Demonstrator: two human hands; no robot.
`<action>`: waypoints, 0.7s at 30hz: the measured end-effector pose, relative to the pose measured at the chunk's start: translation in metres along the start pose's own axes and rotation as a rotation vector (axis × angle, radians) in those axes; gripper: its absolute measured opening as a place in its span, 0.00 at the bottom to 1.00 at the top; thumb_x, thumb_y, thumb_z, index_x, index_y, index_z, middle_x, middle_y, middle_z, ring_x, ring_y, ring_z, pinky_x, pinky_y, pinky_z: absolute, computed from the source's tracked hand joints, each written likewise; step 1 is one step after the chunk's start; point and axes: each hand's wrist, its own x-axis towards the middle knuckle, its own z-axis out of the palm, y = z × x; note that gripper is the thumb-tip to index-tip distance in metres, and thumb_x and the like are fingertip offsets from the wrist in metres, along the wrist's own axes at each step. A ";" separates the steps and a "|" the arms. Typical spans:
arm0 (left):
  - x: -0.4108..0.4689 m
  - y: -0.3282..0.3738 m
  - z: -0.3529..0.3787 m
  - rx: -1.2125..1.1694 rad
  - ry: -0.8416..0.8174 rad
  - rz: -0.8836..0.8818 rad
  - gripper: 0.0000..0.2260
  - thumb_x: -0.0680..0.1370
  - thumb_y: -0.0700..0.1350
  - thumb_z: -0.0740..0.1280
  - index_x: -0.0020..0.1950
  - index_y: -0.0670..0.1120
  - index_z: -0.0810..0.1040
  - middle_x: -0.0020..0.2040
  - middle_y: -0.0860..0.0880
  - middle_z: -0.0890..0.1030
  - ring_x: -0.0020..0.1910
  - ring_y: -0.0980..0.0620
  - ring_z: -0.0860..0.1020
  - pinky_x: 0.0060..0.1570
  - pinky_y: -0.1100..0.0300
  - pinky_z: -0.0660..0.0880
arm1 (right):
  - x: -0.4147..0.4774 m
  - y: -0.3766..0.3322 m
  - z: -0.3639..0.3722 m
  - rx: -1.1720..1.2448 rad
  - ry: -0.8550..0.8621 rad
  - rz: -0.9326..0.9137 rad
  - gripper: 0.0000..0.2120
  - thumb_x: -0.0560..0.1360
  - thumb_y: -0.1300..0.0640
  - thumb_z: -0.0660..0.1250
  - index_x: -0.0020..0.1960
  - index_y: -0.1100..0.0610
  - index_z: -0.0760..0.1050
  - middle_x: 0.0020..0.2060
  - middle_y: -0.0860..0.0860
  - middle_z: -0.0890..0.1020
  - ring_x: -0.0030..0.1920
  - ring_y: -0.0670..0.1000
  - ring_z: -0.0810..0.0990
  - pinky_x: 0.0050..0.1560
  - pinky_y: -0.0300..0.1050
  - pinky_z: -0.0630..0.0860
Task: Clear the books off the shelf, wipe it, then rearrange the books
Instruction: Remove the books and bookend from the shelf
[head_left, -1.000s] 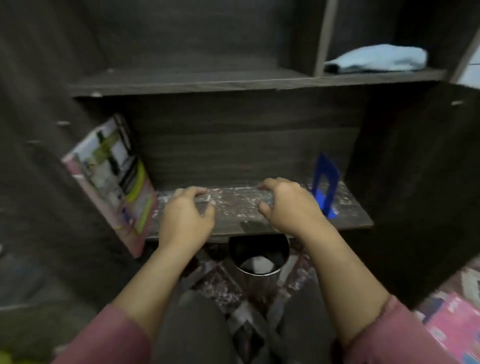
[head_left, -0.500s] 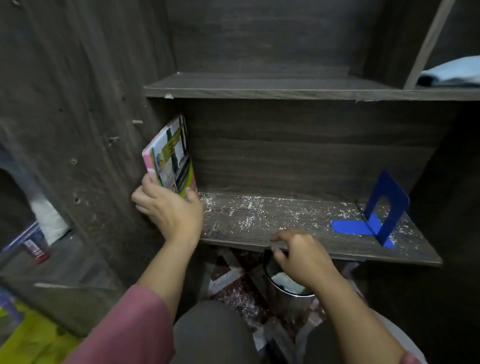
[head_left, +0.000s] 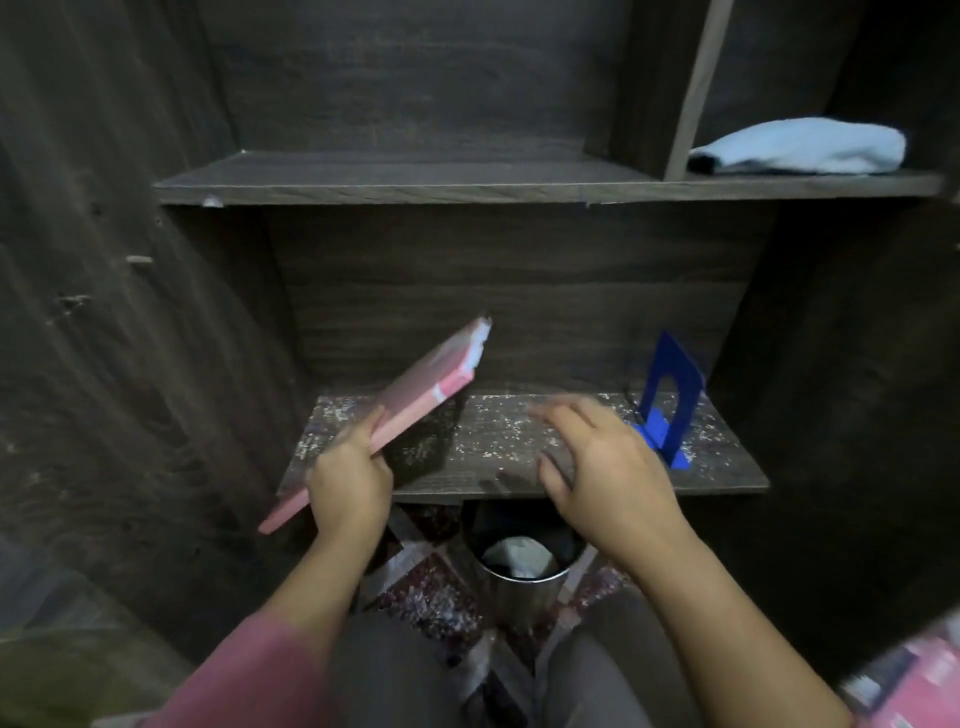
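Above shelf (head_left: 519, 457), book (head_left: 415, 405) in left hand (head_left: 348, 478)

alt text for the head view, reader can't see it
A left hand grips a tilted pink book at the left end of a speckled wooden shelf; the right hand hovers open near a blue bookend. A bin stands below.

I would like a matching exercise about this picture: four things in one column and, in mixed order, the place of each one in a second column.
Things
1. pink book
2. blue bookend
3. light blue cloth
4. metal bin

Places
A. on the upper shelf, right compartment
B. below the lower shelf
C. in the left hand
D. standing on the lower shelf, right side

Pairs: 1-C, 2-D, 3-A, 4-B
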 end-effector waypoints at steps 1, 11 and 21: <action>-0.005 0.007 0.000 0.018 -0.010 0.068 0.26 0.71 0.30 0.66 0.65 0.51 0.79 0.51 0.42 0.83 0.47 0.39 0.81 0.52 0.49 0.75 | -0.001 -0.001 -0.008 -0.012 0.070 -0.022 0.26 0.67 0.59 0.74 0.65 0.53 0.75 0.61 0.51 0.77 0.56 0.56 0.78 0.52 0.51 0.77; -0.060 0.120 -0.027 0.097 0.104 0.886 0.16 0.65 0.40 0.64 0.48 0.50 0.84 0.40 0.52 0.84 0.37 0.47 0.81 0.38 0.57 0.72 | -0.049 0.038 -0.077 -0.420 0.213 0.103 0.09 0.67 0.56 0.74 0.47 0.50 0.83 0.41 0.49 0.84 0.42 0.53 0.81 0.45 0.46 0.74; -0.110 0.220 -0.052 0.175 -0.218 1.022 0.06 0.69 0.46 0.72 0.44 0.54 0.80 0.40 0.55 0.81 0.45 0.49 0.77 0.43 0.55 0.54 | -0.139 0.059 -0.177 -0.534 -0.054 0.563 0.07 0.77 0.44 0.62 0.49 0.47 0.72 0.34 0.46 0.72 0.37 0.52 0.75 0.37 0.43 0.72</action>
